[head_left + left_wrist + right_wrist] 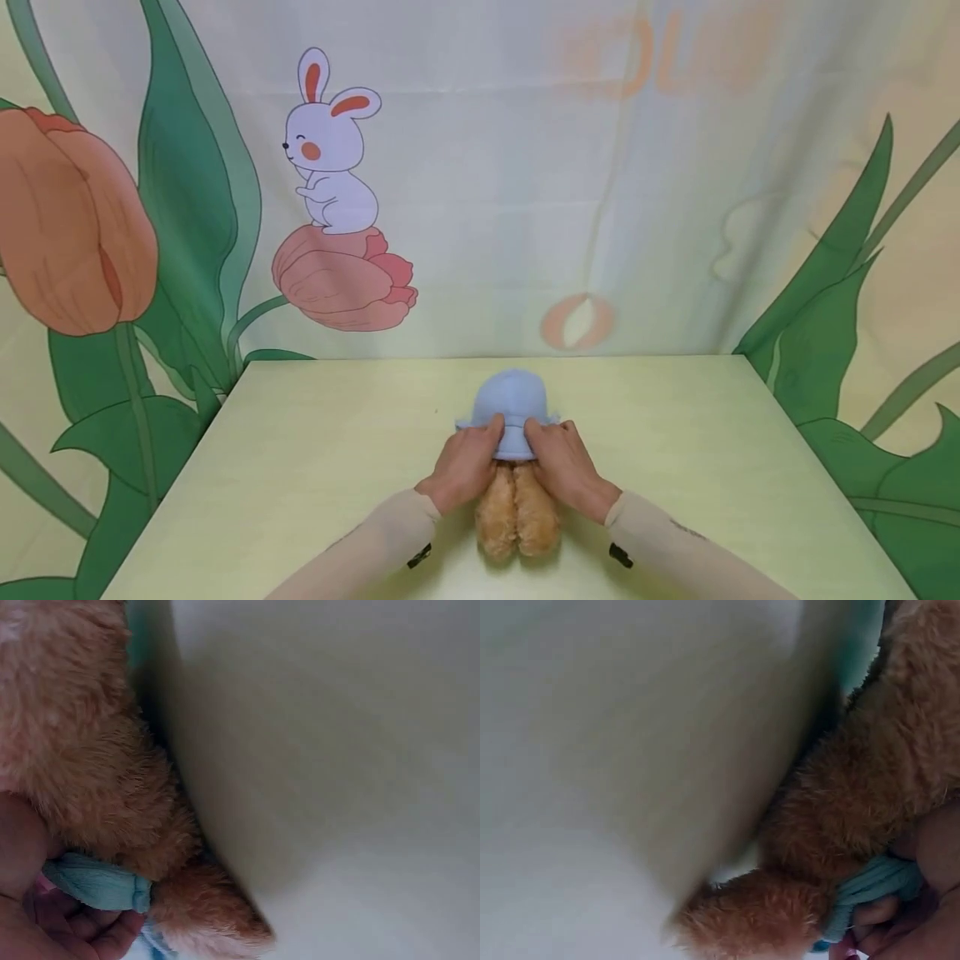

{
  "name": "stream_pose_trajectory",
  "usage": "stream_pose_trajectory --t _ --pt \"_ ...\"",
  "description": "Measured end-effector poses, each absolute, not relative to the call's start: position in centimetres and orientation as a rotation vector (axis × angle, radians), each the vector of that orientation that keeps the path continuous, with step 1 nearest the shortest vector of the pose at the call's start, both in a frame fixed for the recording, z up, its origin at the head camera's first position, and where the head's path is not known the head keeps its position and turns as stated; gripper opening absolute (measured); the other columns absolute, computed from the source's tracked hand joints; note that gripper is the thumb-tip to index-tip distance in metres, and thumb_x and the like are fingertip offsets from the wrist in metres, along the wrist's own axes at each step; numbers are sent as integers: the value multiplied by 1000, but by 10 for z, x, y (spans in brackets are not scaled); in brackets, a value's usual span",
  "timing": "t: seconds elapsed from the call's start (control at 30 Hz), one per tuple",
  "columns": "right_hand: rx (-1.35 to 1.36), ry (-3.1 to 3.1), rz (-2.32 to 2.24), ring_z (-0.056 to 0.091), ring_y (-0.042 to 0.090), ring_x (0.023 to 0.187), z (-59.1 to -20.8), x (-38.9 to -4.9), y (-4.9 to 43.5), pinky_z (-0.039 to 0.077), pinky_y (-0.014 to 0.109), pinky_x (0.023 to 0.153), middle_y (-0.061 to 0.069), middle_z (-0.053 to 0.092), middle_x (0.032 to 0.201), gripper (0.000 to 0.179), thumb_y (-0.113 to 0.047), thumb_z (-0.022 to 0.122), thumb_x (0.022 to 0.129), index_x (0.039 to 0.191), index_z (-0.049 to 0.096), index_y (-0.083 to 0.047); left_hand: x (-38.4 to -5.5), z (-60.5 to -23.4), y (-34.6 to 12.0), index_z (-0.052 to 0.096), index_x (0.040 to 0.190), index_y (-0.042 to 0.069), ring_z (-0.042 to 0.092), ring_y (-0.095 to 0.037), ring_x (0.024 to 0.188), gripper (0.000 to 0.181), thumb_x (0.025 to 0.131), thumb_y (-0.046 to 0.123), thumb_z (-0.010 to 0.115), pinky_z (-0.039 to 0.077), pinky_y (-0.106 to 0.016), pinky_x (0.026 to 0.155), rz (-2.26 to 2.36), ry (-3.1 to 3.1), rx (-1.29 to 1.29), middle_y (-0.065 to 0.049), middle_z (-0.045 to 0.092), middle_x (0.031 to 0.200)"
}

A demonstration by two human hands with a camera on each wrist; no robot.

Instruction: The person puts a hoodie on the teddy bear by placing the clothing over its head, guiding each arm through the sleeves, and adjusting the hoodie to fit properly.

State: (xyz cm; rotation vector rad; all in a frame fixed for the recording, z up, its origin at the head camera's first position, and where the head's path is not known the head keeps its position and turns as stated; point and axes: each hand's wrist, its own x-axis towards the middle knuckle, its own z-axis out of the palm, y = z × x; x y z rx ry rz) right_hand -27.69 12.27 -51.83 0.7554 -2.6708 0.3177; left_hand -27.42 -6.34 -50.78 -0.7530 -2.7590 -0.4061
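In the head view a plush toy [497, 521] with curly brown fur lies on the table, two furry legs pointing toward me. A light blue cloth garment [512, 396], rounded like a cap at its far end, covers its upper part. My left hand [467, 462] grips the garment's near left edge, thumb on top. On the other side my right hand [568, 468] grips the near right edge the same way. Bunched blue cloth [97, 881] sits between thumb and fingers in the left wrist view, against the fur. The right wrist view shows pinched cloth [877, 881] too.
The pale yellow-green table [315, 467] extends around the toy on both sides. Behind it hangs a curtain [480, 167] printed with tulips, leaves and a white rabbit. Dark straps [621, 556] show under the wrists.
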Motion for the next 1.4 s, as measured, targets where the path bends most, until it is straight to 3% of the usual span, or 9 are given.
stream_pose_trajectory --t 0.13,0.27,0.4,0.53,0.6,0.73,0.97,1.27,1.4 --pt "719 -2702 377 65 21 68 -517 -274 125 40 36 74 1 63 70 22 -8 68 87 99 50 -14 -271 -509 -67 49 114 8 66 -22 71 33 86 4 65 51 -33 59 -479 -2759 -733 -8 65 78" --pt "697 -2681 370 64 21 82 -514 -271 130 41 37 77 4 69 90 39 -12 74 85 120 56 -15 -266 -505 -71 54 127 7 61 -23 94 41 90 10 68 53 -35 79 -533 -2759 -731 -9 62 104" --pt "736 -2630 350 57 26 99 -509 -271 133 43 41 78 8 60 110 37 -15 76 85 119 62 -15 -265 -503 -75 56 129 9 51 -24 111 40 92 16 69 51 -37 89 -578 -2740 -755 -10 50 123" --pt "797 -2611 391 58 28 108 -506 -274 134 47 47 88 9 58 117 35 -13 77 83 115 63 -13 -267 -503 -77 56 129 10 47 -27 128 40 92 18 69 48 -39 100 -549 -2728 -798 -11 47 136" --pt "823 -2622 416 61 26 106 -506 -275 134 50 45 90 8 62 114 36 -9 76 83 115 62 -11 -268 -503 -77 56 126 9 51 -25 124 36 93 16 68 49 -38 99 -518 -2726 -828 -10 51 132" --pt "817 -2664 442 63 23 95 -508 -277 130 53 37 81 7 65 105 30 -4 70 87 115 60 -8 -270 -503 -74 56 116 8 60 -20 106 24 94 12 64 52 -35 89 -472 -2695 -891 -6 60 113" --pt "762 -2684 314 56 20 72 -508 -284 122 46 33 65 4 60 84 11 -5 62 91 96 53 -10 -282 -500 -66 53 107 10 63 -20 89 16 93 5 61 52 -34 77 -428 -2729 -917 -5 63 97" --pt "814 -2641 242 58 21 68 -511 -282 122 47 34 63 3 58 77 15 -3 63 88 89 50 -11 -279 -509 -62 56 96 15 63 -18 76 17 88 3 64 47 -34 71 -356 -2613 -926 -2 64 81" --pt "850 -2660 280 59 20 67 -511 -282 124 46 34 61 1 58 76 15 -1 62 86 89 51 -11 -275 -508 -62 56 95 14 64 -19 79 18 86 1 64 47 -34 72 -383 -2631 -920 -2 64 82"
